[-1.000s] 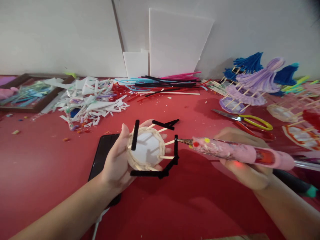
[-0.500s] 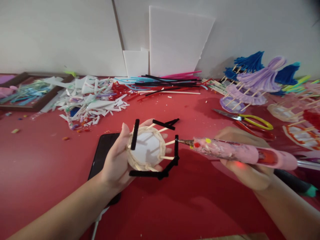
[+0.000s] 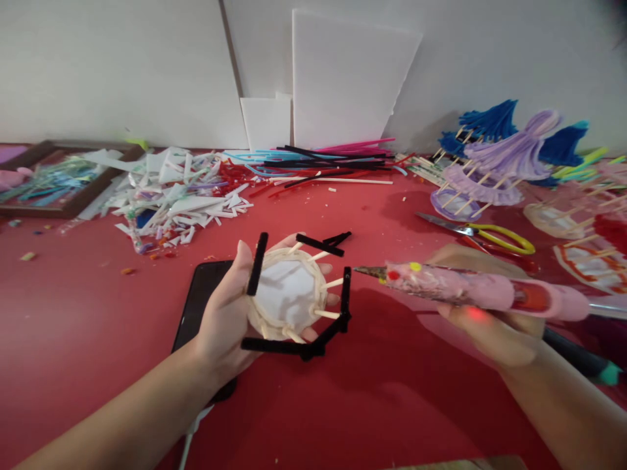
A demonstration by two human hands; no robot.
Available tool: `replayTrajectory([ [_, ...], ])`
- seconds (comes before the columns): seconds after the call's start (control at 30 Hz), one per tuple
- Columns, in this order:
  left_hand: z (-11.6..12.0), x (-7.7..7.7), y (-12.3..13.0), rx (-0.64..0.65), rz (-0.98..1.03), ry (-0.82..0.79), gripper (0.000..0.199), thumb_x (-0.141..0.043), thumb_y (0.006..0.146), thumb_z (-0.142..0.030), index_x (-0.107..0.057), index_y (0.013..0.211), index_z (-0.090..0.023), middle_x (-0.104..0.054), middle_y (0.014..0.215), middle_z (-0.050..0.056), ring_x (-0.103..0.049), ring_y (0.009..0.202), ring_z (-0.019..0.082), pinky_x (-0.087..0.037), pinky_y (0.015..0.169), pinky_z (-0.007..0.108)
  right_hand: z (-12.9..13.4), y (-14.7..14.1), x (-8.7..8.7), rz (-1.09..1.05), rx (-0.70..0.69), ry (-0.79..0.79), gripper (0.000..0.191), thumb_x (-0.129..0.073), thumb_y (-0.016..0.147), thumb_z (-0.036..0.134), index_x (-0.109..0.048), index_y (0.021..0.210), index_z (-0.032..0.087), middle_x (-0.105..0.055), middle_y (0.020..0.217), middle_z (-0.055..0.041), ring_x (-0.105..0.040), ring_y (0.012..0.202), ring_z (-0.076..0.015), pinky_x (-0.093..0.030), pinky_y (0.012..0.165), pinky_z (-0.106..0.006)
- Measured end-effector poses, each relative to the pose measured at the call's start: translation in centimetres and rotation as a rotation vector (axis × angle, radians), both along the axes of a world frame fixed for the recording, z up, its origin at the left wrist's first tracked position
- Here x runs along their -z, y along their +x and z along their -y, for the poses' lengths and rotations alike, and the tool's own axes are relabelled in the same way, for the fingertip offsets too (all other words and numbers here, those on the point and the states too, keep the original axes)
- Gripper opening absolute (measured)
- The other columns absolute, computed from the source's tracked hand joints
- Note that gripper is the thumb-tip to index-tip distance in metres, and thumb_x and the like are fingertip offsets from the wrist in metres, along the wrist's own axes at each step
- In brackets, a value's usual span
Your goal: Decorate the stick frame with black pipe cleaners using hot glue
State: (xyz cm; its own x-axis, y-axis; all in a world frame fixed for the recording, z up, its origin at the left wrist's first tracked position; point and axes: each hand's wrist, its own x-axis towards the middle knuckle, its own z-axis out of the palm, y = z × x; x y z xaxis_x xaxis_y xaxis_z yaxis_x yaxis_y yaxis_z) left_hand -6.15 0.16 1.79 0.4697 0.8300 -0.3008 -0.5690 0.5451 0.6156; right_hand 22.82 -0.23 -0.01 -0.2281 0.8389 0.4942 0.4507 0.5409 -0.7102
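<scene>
My left hand [image 3: 223, 313] holds a small round piece with a white base [image 3: 285, 292] and a pale woven rim. Light sticks rise from the rim, and black fuzzy strips [image 3: 274, 346] are fixed across their ends. My right hand [image 3: 494, 320] is closed around a pink glue gun [image 3: 455, 287] with a glowing red light. Its dark metal tip points left, a little apart from the upright black strip at the piece's right side. One loose-looking black bit [image 3: 337, 239] sticks out behind the piece.
A black phone [image 3: 196, 294] lies under my left wrist. White scraps [image 3: 191, 189] and coloured strips [image 3: 323, 160] lie at the back. Yellow-handled scissors [image 3: 504, 239] and finished purple [image 3: 509, 153] and blue models stand at the right. A framed tray [image 3: 73, 205] sits far left.
The glue gun tip has moved slightly right, away from the upright black strip it was at. The round piece has tilted a little in my left hand.
</scene>
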Motion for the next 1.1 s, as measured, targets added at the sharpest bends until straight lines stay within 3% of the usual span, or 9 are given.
replayTrajectory([
  [0.1,0.17,0.15,-0.04,0.036,-0.001,0.042,0.063,-0.026,0.097,-0.055,-0.024,0.152,-0.023,-0.071,0.112,0.014,-0.071,0.093,0.034,-0.06,0.06,0.039,0.17,-0.01,0.04,0.039,-0.019,0.07,0.025,-0.057,0.072,0.012,-0.07,0.085,0.029,-0.067,0.083,-0.0046,-0.065,0.068,-0.0237,-0.052,0.056,-0.037],
  [0.23,0.3,0.71,-0.14,0.062,-0.009,0.073,0.069,-0.033,0.092,-0.063,-0.031,0.15,-0.023,-0.067,0.12,0.017,-0.07,0.098,0.033,-0.06,0.072,0.043,0.26,-0.11,0.07,0.032,-0.035,0.115,0.027,-0.055,0.073,0.011,-0.067,0.087,0.03,-0.067,0.082,-0.0037,-0.065,0.068,-0.0242,-0.052,0.058,-0.039],
  [0.47,0.46,0.44,0.07,0.054,-0.115,0.105,0.065,-0.029,0.094,-0.061,-0.038,0.146,-0.023,-0.068,0.115,0.018,-0.07,0.091,0.033,-0.059,0.057,0.034,-0.08,-0.11,-0.18,0.096,-0.079,0.118,0.02,-0.057,0.072,0.012,-0.063,0.083,0.027,-0.063,0.082,-0.0041,-0.062,0.072,-0.023,-0.049,0.058,-0.036],
  [0.87,0.29,0.2,0.2,0.038,-0.149,0.083,0.063,-0.022,0.096,-0.057,-0.043,0.141,-0.018,-0.067,0.106,0.017,-0.071,0.087,0.032,-0.058,0.055,0.034,-0.02,0.15,-0.14,0.099,-0.091,0.116,0.018,-0.057,0.072,0.013,-0.064,0.082,0.026,-0.063,0.081,-0.0043,-0.063,0.076,-0.0246,-0.05,0.065,-0.039],
  [1.1,0.28,0.22,0.24,0.03,-0.148,0.071,0.061,-0.019,0.096,-0.057,-0.046,0.138,-0.021,-0.067,0.108,0.017,-0.07,0.088,0.033,-0.059,0.056,0.034,-0.21,0.36,0.06,0.106,-0.104,0.129,0.014,-0.058,0.07,0.014,-0.064,0.077,0.026,-0.065,0.08,-0.0039,-0.063,0.074,-0.0237,-0.05,0.065,-0.039],
])
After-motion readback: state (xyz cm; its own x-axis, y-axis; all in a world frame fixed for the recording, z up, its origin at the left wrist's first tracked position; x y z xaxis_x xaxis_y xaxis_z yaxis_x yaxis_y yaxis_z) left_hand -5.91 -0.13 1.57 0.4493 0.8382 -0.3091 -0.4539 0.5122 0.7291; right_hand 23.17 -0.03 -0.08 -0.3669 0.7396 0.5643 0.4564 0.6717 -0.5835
